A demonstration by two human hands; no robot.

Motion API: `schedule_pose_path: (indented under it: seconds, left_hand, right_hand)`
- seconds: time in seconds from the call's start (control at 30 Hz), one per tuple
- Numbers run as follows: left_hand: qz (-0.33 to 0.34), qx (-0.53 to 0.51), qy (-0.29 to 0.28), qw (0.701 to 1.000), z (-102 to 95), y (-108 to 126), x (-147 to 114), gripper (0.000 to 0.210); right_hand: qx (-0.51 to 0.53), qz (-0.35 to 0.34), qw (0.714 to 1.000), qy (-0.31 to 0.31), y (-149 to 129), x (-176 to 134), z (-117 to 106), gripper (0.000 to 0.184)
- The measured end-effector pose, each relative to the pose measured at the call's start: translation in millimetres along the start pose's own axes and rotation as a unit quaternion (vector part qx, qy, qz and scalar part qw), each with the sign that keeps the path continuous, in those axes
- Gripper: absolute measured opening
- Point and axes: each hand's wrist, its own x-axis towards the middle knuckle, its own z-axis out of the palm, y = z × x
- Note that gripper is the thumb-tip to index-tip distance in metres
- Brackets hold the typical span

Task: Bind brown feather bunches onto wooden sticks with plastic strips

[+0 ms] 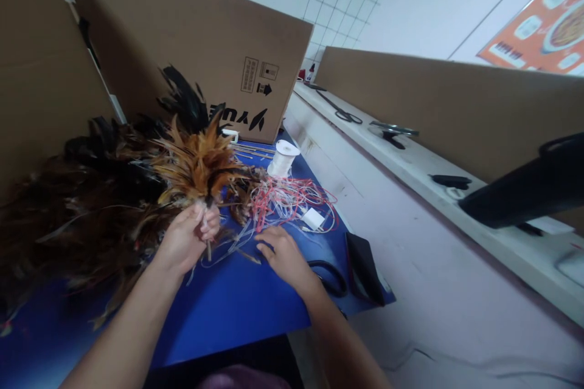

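Note:
My left hand is closed around the base of a feather duster with orange-brown feathers fanning upward. A short piece of thin stick shows below the fist. My right hand hovers low over the blue table, its fingers loosely bent and thumb apart, with no object visible in them. Just beyond its fingertips lies a tangle of red and white strings. Clear strips trail between the two hands. A heap of dark brown and black feathers covers the table's left side.
A white spool stands behind the strings, near thin sticks. A white charger and a dark flat case lie to the right. Cardboard walls the back. Scissors rest on the ledge.

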Motion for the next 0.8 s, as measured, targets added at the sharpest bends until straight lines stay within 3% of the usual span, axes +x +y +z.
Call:
schedule_pose_path:
  seconds: [0.1, 0.2, 0.4, 0.67, 0.8]
  left_hand:
    - [-0.005, -0.018, -0.019, 1.000, -1.7, 4, 0, 0.017]
    - [-0.008, -0.025, -0.033, 0.999, -3.0, 5, 0, 0.020]
    - [-0.014, -0.019, -0.021, 1.000, 1.1, 7, 1, 0.015]
    - [-0.010, -0.002, -0.019, 1.000, 6.9, 16, 4, 0.014]
    - [-0.013, -0.009, -0.017, 1.000, 4.8, 12, 10, 0.014]
  right_hand:
    - [-0.073, -0.063, 0.994, -0.052, -3, 18, 1, 0.022]
    - [-0.127, -0.111, 0.980, -0.104, -4, 39, 6, 0.022]
    - [-0.120, -0.109, 0.977, -0.137, 1, 68, 21, 0.011]
    - [-0.030, -0.106, 0.989, -0.099, 16, 77, -20, 0.016]
    - [-0.045, -0.125, 0.983, -0.123, 18, 79, -24, 0.013]
